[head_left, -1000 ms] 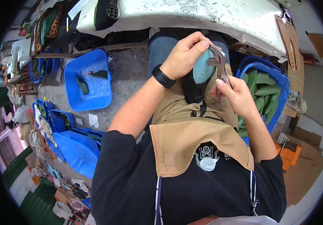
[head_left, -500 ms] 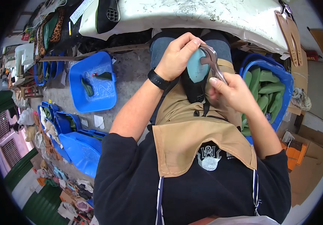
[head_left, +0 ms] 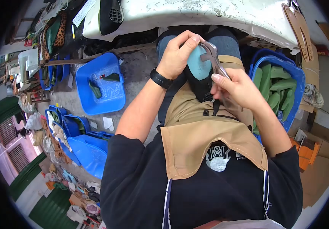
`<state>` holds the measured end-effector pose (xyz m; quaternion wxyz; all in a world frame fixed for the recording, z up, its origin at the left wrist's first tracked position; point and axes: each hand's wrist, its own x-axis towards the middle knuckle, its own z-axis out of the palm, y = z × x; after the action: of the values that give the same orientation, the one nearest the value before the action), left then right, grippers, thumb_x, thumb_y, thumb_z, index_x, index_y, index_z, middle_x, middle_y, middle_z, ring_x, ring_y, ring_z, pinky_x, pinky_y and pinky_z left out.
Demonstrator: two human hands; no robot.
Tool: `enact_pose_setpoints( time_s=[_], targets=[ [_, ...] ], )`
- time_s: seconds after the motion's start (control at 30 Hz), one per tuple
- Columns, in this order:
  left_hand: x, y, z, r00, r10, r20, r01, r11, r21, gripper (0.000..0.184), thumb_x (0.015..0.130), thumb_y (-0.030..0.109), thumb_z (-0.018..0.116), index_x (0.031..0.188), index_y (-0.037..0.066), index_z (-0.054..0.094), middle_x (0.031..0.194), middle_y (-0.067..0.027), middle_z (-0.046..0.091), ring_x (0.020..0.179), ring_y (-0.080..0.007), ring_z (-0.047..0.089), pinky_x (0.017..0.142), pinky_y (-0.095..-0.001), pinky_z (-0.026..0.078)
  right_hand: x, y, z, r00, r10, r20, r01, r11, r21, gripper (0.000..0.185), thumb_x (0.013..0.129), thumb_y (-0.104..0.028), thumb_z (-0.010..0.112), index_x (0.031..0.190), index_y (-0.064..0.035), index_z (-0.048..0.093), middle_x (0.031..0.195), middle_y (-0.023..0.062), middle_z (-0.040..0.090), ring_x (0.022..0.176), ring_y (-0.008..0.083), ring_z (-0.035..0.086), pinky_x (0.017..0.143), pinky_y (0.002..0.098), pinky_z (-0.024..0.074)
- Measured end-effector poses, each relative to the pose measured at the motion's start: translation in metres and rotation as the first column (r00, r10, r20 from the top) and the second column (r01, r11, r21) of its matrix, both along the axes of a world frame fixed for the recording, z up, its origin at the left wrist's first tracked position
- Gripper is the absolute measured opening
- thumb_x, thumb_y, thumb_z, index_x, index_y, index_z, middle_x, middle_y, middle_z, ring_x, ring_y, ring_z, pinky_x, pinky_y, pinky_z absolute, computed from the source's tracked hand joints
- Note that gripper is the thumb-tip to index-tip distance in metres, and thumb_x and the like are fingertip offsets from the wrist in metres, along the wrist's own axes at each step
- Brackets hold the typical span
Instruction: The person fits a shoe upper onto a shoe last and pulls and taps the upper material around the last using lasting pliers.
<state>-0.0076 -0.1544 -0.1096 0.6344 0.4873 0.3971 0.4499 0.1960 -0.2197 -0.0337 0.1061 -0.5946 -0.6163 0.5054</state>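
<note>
While holding a black shoe [head_left: 199,70] over a tan apron [head_left: 183,149], close to the near edge of the counter [head_left: 195,15], gripped metal pincers [head_left: 213,57] as well. Had the fingers of the left hand [head_left: 178,57] closed around the end of the shoe nearest the counter, with the teal underside [head_left: 197,63] turned up. Had the fingers of the right hand [head_left: 239,87] wrapped shut about the handles of the pincers, with the lower part blurred, and the curved head at the shoe's edge on the counter side. Could not tell the bite of the pincers there. Had a blue tub [head_left: 113,93] with dark green pieces [head_left: 94,89] below the counter's left end, and a blue bin [head_left: 300,86] of green pads [head_left: 271,86] below its right end. Had tan straps [head_left: 298,32] at the counter's right end.
</note>
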Motion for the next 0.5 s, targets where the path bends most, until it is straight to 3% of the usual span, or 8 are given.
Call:
enact_pose_setpoints(
  time_s=[0.03,0.07,0.23,0.43,0.5],
  targets=[
    [-0.001,0.001,-0.003,0.999,0.024,-0.033,-0.023,0.999,0.032,0.025,0.106,0.025,0.059,0.105,0.004,0.073,0.1,-0.0059,0.075,0.088,-0.0123,0.063,0.084,-0.025,0.052,-0.001,-0.003,-0.008,0.958,-0.171,-0.232,0.132,0.976,-0.173,0.033,0.108,-0.027,0.06,0.085,-0.0038,0.065,0.076,0.0088,0.069,0.061,0.0145,0.062,0.059,0.026,0.051],
    [-0.002,0.002,-0.005,0.997,0.049,-0.063,-0.045,0.997,0.065,0.025,0.106,0.025,0.06,0.104,0.004,0.073,0.099,-0.0048,0.075,0.086,-0.0113,0.061,0.081,-0.0244,0.051,-0.002,-0.003,-0.013,0.835,-0.36,-0.416,0.21,0.908,-0.364,0.035,0.108,-0.028,0.059,0.083,-0.0044,0.064,0.076,0.0092,0.069,0.061,0.0144,0.062,0.059,0.0255,0.051],
    [-0.002,0.0,0.006,0.998,0.063,-0.02,-0.063,0.998,0.015,0.027,0.107,0.026,0.06,0.103,0.004,0.073,0.097,-0.0044,0.074,0.085,-0.0114,0.062,0.081,-0.0245,0.051,-0.004,-0.008,-0.016,0.739,-0.454,-0.497,0.209,0.857,-0.472,0.033,0.108,-0.028,0.06,0.085,-0.0036,0.063,0.077,0.0096,0.07,0.061,0.0147,0.063,0.06,0.026,0.0516],
    [-0.002,0.002,-0.004,0.998,0.064,-0.027,-0.064,0.998,0.006,0.026,0.106,0.027,0.06,0.103,0.004,0.074,0.096,-0.0046,0.074,0.084,-0.0117,0.062,0.081,-0.0248,0.051,-0.005,-0.005,-0.006,0.902,-0.306,-0.304,0.177,0.905,-0.387,0.032,0.108,-0.028,0.059,0.088,-0.0039,0.062,0.078,0.0096,0.069,0.063,0.0149,0.064,0.061,0.0259,0.0522],
    [-0.009,0.009,0.003,0.998,-0.02,-0.059,0.019,1.0,-0.022,0.026,0.106,0.027,0.06,0.103,0.004,0.074,0.095,-0.0048,0.074,0.084,-0.0117,0.061,0.08,-0.0249,0.051,-0.002,0.004,0.006,0.99,-0.092,-0.108,0.071,0.98,-0.187,0.03,0.107,-0.027,0.059,0.09,-0.0031,0.064,0.08,0.0095,0.07,0.065,0.0144,0.064,0.062,0.0263,0.0512]
  ],
)
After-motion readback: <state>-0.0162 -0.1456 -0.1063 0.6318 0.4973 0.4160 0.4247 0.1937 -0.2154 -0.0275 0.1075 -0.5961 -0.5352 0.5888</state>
